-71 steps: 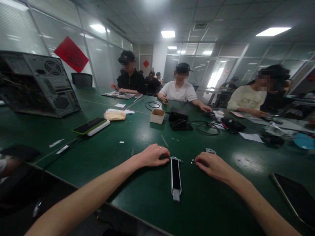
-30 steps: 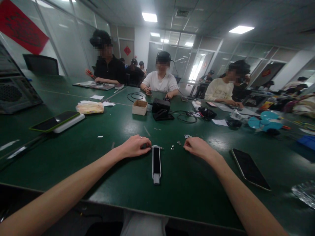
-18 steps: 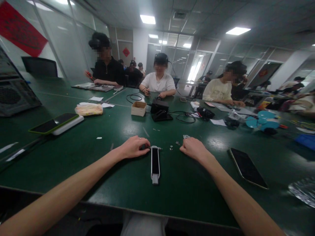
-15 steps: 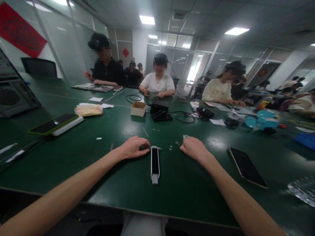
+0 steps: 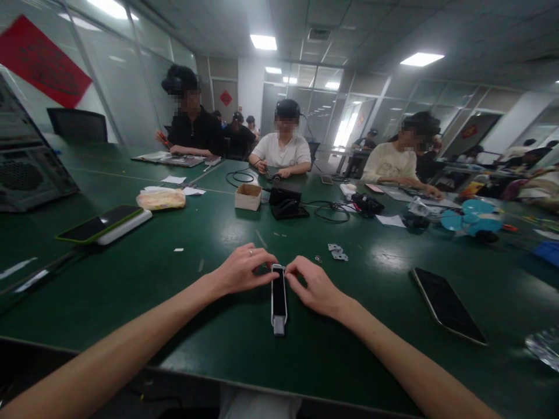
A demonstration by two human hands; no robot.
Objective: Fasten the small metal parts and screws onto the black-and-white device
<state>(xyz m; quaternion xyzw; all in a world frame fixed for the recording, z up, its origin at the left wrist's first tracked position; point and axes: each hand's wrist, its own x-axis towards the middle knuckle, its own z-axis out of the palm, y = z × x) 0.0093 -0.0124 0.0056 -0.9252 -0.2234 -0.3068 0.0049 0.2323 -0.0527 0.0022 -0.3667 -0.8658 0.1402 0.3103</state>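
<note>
A slim bar-shaped device [image 5: 278, 295] with a black face, white rim and grey end piece lies on the green table in front of me. My left hand [image 5: 247, 269] curls over its far end from the left, thumb on the black face. From the right, my right hand [image 5: 313, 284] has thumb and fingertips pinched together at the device's far right edge; whatever they hold is hidden. Just beyond the right hand lie small metal rings [image 5: 318, 259] and flat metal plates with holes [image 5: 338, 252].
A dark phone [image 5: 448, 305] lies to the right, near a clear glass dish [image 5: 544, 348]. At left are a green-edged phone [image 5: 98, 223] and a soft packet [image 5: 161, 199]. Ahead stand a small open box [image 5: 248, 197] and a black stand [image 5: 286, 201]. Several people sit across the table.
My right hand has moved left from the metal plates to the device, uncovering the plates. My left hand has shifted slightly right onto the device's far end; its dark-handled tool is no longer visible.
</note>
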